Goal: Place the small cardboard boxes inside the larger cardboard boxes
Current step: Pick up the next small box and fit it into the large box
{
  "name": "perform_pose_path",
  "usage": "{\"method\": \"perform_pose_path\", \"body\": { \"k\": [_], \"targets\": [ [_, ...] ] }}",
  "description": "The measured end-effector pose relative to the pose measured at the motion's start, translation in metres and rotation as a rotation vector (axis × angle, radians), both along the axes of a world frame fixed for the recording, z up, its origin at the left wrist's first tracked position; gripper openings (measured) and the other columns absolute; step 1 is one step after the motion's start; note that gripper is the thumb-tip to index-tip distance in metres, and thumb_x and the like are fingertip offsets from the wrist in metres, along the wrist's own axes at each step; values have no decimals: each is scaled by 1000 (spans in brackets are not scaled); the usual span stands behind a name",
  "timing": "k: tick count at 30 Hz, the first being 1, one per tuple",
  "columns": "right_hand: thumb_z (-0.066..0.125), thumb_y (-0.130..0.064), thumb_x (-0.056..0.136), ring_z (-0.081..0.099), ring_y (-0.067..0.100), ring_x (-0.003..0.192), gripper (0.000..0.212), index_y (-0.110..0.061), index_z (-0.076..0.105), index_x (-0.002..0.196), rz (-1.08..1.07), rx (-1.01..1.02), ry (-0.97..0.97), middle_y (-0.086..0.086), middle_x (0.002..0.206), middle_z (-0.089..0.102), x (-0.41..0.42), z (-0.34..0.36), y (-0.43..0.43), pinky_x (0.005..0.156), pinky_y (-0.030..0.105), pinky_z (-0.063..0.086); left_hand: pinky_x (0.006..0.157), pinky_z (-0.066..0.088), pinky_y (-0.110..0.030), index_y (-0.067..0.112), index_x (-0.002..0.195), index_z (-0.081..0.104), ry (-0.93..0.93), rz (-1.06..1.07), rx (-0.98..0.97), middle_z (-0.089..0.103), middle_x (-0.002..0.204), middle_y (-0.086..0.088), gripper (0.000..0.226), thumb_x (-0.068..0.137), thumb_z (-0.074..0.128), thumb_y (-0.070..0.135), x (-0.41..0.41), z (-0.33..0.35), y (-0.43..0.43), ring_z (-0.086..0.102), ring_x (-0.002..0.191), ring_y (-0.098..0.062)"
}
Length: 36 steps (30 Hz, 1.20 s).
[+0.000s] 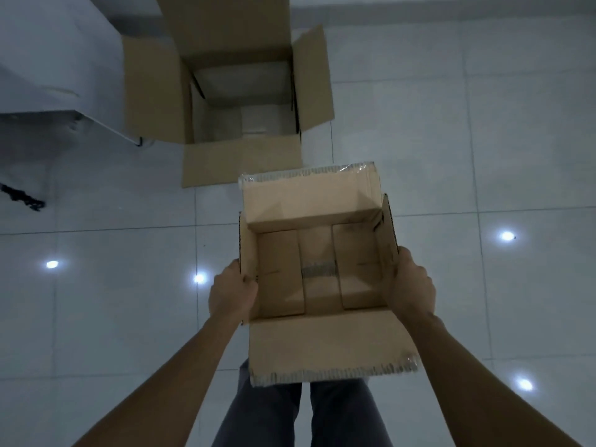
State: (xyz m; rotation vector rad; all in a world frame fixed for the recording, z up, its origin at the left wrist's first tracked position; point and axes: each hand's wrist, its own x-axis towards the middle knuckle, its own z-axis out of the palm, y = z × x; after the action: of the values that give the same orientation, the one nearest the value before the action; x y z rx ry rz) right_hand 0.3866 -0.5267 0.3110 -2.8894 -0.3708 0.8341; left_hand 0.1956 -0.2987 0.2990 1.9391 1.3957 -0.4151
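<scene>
- Near the middle of the view, held up above the tiled floor: small cardboard box, open at the top, all four flaps turned out.
- On its left wall, left hand, closed around the wall's upper edge, thumb tucked inside, remaining fingers hidden behind the cardboard.
- On its right wall, right hand, likewise clamped on the wall, palm against the outside, fingertips out of sight over the far side of the edge.
- Inside the small box: bare bottom flaps with a strip of tape across the centre seam, no contents visible.
- Along the outer edges of the near and far flaps: ragged remnants of clear tape.
- Farther off and a little to the left, standing on the floor: large cardboard box, open, four flaps spread wide, far flap upright.
- Within the large box: a pale shape at the bottom, too dim to identify.
- Between the two boxes: near flap of the large box close to the far flap of the small one as seen from above, though whether touching cannot be told.
- At the far left: grey cloth-covered furniture with a thin dark leg, just beside the large box's left flap.
- At the left edge on the floor: small dark object, blurred.
- At the near edge, below the small box: legs in dark trousers.
- Scattered over the tiles: bright round light reflections.
</scene>
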Motion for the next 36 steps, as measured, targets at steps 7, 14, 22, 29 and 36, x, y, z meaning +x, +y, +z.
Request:
{"method": "perform_pose_path", "body": {
  "k": [7, 14, 22, 29, 36],
  "targets": [
    [50, -40, 84, 51, 32, 71, 36, -15, 47, 109, 18, 203, -17, 8, 81, 58, 24, 68, 95, 60, 38, 38, 48, 39, -28, 2, 78, 55, -109, 102, 86, 60, 67, -14, 9, 81, 48, 6, -1, 70, 92, 55, 55, -23],
    [46, -19, 86, 52, 28, 65, 25, -18, 48, 112, 43, 352, -59, -4, 70, 51, 66, 89, 193, 56, 35, 39, 47, 38, -27, 12, 78, 51, -163, 153, 182, 57, 68, -4, 8, 86, 52, 11, 23, 87, 187, 55, 58, -19],
    [40, -7, 93, 54, 32, 66, 9, -10, 44, 101, 17, 335, 20, 7, 72, 52, 138, 51, 299, 56, 37, 42, 49, 40, -27, 9, 78, 56, -147, 227, 144, 59, 68, -6, 8, 81, 51, 5, 106, 56, 286, 55, 58, -17],
    [37, -6, 98, 50, 21, 57, 6, -8, 42, 95, -57, 367, 47, 3, 67, 50, 175, -14, 372, 46, 30, 36, 50, 37, -30, 3, 77, 48, -139, 127, 118, 52, 68, -10, 7, 82, 45, -1, 161, 2, 378, 48, 57, -20],
    [45, -11, 93, 54, 20, 57, 6, -16, 41, 93, -90, 379, 47, -2, 69, 54, 197, -103, 424, 44, 25, 34, 45, 37, -27, 5, 80, 47, -124, 107, 102, 54, 69, -9, 6, 83, 44, 2, 190, -89, 439, 52, 57, -17]
  ]
}}
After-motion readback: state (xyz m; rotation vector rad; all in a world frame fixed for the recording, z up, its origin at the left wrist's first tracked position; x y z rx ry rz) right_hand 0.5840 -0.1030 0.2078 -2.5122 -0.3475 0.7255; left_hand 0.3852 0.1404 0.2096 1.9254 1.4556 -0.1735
